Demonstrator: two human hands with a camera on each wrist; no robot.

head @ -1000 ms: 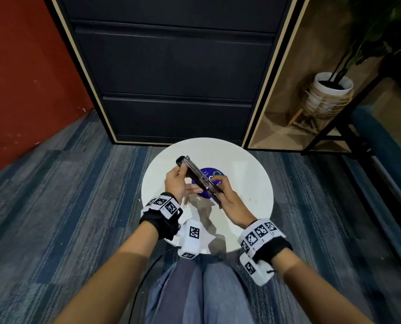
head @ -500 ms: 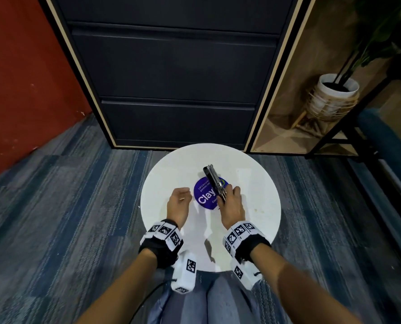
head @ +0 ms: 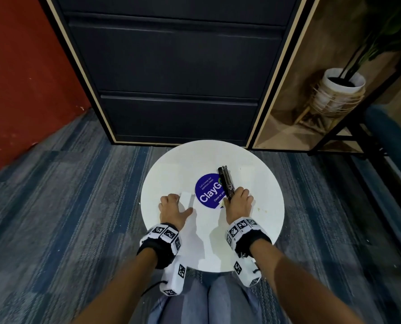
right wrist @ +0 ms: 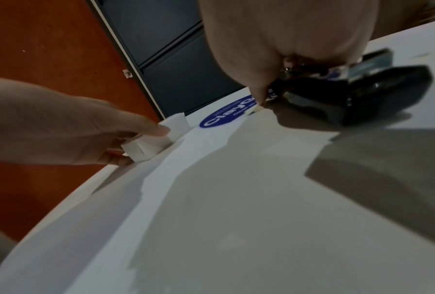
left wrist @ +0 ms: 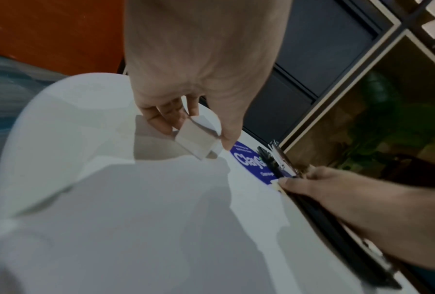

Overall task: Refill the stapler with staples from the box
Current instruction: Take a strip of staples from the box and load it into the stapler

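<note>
A black and metal stapler (head: 226,182) lies on the round white table (head: 260,206), over the edge of a purple sticker (head: 209,190). My right hand (head: 238,198) grips its near end; the wrist view shows the black body (right wrist: 362,99) under my fingers and the metal channel facing up (left wrist: 278,157). To the left sits a small white staple box (head: 186,198). My left hand (head: 175,203) pinches it between fingers and thumb, seen close in the left wrist view as the box (left wrist: 195,140), and from the side in the right wrist view (right wrist: 156,142).
A dark drawer cabinet (head: 176,78) stands just behind the table. A red wall (head: 19,78) is at the left, and a potted plant (head: 339,94) on a shelf at the right. Striped blue carpet (head: 66,206) surrounds the table. My knees (head: 206,300) are at its near edge.
Both hands held the stapler above the table a second ago. My right hand has brought it down onto the table; my left hand let go and moved left onto the white box.
</note>
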